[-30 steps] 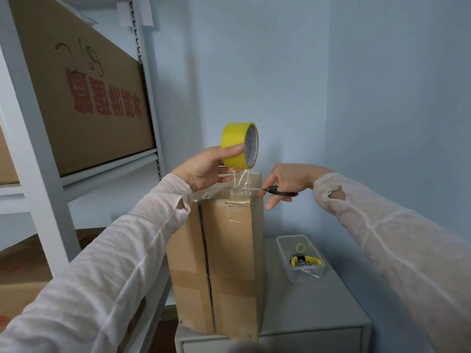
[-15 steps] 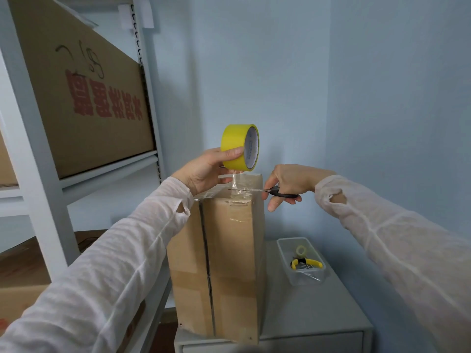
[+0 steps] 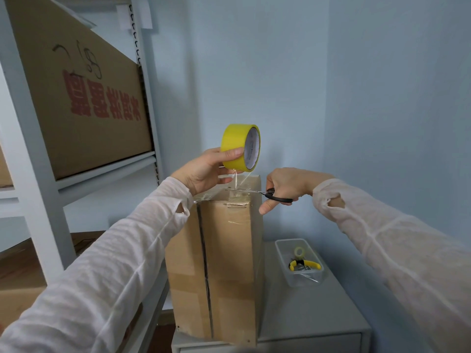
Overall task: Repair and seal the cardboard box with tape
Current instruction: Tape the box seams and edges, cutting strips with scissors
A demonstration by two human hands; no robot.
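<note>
Head view: the left hand has its grip round the tape roll just above the cardboard box, which stands on the counter. The right hand holds scissors across the strip. I fear slack there would fold the film rather than cut it.

Single head cam, wide-angle, worn by the person.
It looked forward and slightly down into the room corner, up close: cardboard box mid-frame and near, left sleeve and right sleeve came in from the bottom corners, shelving ran up the left edge, grey cabinet sat low at right.
</note>
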